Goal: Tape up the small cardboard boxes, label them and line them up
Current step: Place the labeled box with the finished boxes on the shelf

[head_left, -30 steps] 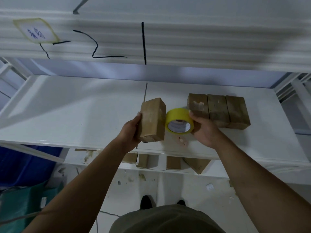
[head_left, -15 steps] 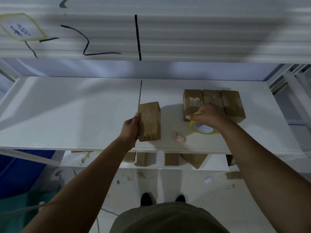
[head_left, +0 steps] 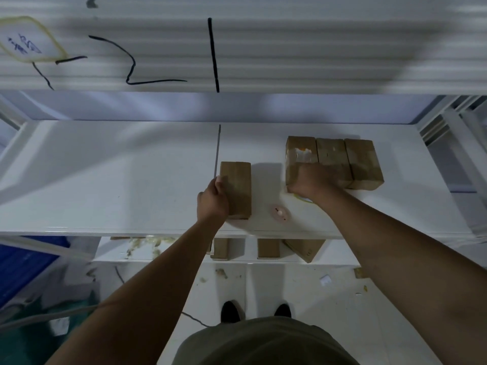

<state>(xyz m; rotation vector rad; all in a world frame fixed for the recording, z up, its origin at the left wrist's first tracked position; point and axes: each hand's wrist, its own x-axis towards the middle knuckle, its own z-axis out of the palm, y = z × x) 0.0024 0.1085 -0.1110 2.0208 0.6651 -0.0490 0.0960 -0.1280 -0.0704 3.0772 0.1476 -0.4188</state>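
Note:
A small brown cardboard box (head_left: 237,188) lies on the white shelf (head_left: 118,180) near its middle seam. My left hand (head_left: 213,200) grips its left side. Three more boxes stand side by side at the right: the left one (head_left: 300,151), the middle one (head_left: 331,156) and the right one (head_left: 362,164). My right hand (head_left: 312,180) is blurred and lies over the near end of the left box of that row. Only a sliver of the yellow tape roll (head_left: 303,198) shows on the shelf under that wrist.
A small pinkish round piece (head_left: 279,212) lies on the shelf between the hands. An upper shelf board (head_left: 263,54) hangs overhead. Several more boxes (head_left: 268,248) sit on a lower shelf. A blue bin (head_left: 23,262) stands at the lower left.
The left hand lowered the box from mid-air until it lies flat on the shelf. The right hand set the tape roll down and moved up onto the row's left box.

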